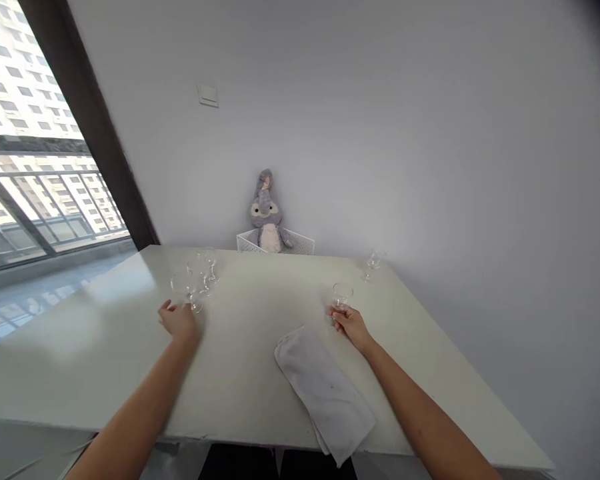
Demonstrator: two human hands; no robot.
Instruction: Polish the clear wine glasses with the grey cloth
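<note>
My right hand [349,325] pinches the stem of a clear stemmed glass [343,293], which stands upright right of the table's middle. On the left, my left hand [177,322] is beside another clear stemmed glass [183,283], its fingers apart and curved. Whether those fingers touch that glass is hard to make out. Just behind it, more clear stemmed glasses [210,260] stand close together, their outlines overlapping. Between my forearms lies a folded light grey cloth [325,390], its near end hanging over the table's front edge.
One more stemmed glass [375,259] stands at the far right corner of the white table [250,373]. Behind the back edge, a grey plush toy [269,217] sits in a white perforated basket [303,244] against the wall. A window [40,167] is on the left.
</note>
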